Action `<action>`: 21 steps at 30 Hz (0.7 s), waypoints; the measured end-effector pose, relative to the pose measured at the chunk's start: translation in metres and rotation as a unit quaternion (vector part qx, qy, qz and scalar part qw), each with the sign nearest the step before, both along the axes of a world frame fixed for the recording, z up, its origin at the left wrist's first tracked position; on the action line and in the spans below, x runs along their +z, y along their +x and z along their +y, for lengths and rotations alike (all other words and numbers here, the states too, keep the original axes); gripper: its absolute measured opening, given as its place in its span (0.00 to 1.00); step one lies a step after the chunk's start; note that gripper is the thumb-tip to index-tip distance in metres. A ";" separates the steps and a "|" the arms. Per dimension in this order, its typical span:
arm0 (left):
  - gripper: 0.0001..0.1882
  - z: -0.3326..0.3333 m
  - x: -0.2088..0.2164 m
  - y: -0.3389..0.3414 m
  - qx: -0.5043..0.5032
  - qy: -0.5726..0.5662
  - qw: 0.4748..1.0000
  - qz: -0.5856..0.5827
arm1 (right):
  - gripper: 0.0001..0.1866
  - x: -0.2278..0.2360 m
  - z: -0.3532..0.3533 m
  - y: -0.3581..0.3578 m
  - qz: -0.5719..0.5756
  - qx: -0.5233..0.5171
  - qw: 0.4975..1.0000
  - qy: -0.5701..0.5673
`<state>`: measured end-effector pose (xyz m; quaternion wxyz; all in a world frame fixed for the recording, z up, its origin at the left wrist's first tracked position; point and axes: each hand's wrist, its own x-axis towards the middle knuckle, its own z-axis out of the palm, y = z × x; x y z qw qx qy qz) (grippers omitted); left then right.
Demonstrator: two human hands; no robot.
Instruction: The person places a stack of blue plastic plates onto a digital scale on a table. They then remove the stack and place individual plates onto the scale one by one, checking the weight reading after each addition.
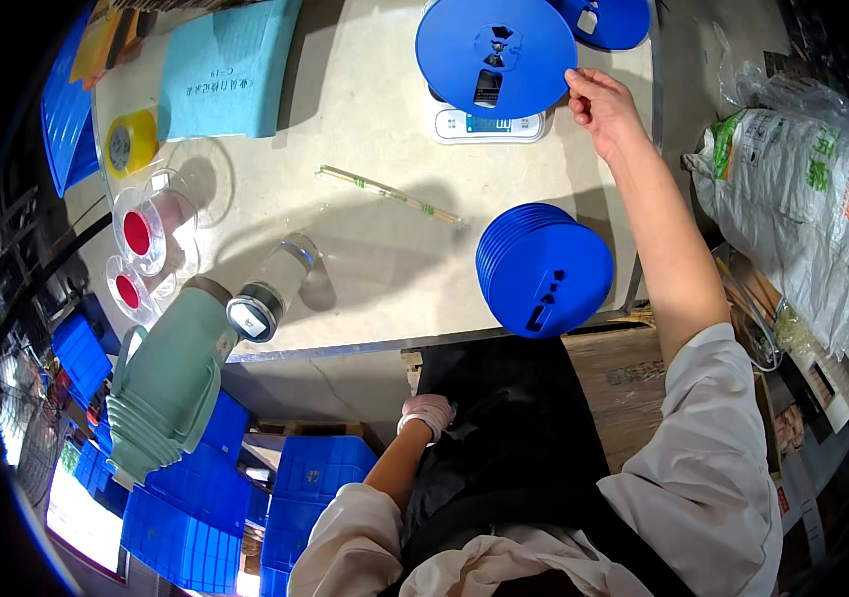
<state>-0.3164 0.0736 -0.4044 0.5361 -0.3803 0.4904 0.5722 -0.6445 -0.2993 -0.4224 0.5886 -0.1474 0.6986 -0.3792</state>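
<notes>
My right hand [598,107] reaches to the far side of the table, thumb and forefinger pinched at the right rim of a blue plastic reel [454,45]. That reel lies over a white digital scale [524,127], hiding most of it. A stack of several blue reels [554,264] leans near the table's front edge, below my right forearm. Low by my lap, against the black apron [514,428], rests my left hand [429,410] in a pale glove; its fingers are too hidden to read. Another blue reel [623,25] lies behind the scale.
Left on the table [375,249] are a green jug [171,368], a clear bottle [285,274], clear spools with red cores [136,234], yellow tape [131,142] and a light-blue booklet [225,75]. A thin stick [384,191] lies mid-table. Plastic sacks [802,189] stand right; blue crates [320,473] below left.
</notes>
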 end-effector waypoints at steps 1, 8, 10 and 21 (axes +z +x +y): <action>0.17 -0.001 0.000 0.000 0.003 0.001 1.000 -0.001 | 0.09 -0.002 0.000 0.000 0.002 0.002 1.000 0.000; 0.21 0.005 -0.005 0.005 0.008 0.009 1.000 0.010 | 0.12 -0.015 -0.002 0.000 0.091 0.017 0.995 -0.025; 0.18 0.003 -0.004 0.003 -0.011 0.004 1.000 0.014 | 0.14 -0.020 0.004 -0.004 0.123 0.010 0.991 -0.045; 0.18 -0.001 -0.004 0.004 -0.004 0.022 1.000 -0.007 | 0.22 -0.013 0.192 -0.069 0.560 0.280 0.779 -0.027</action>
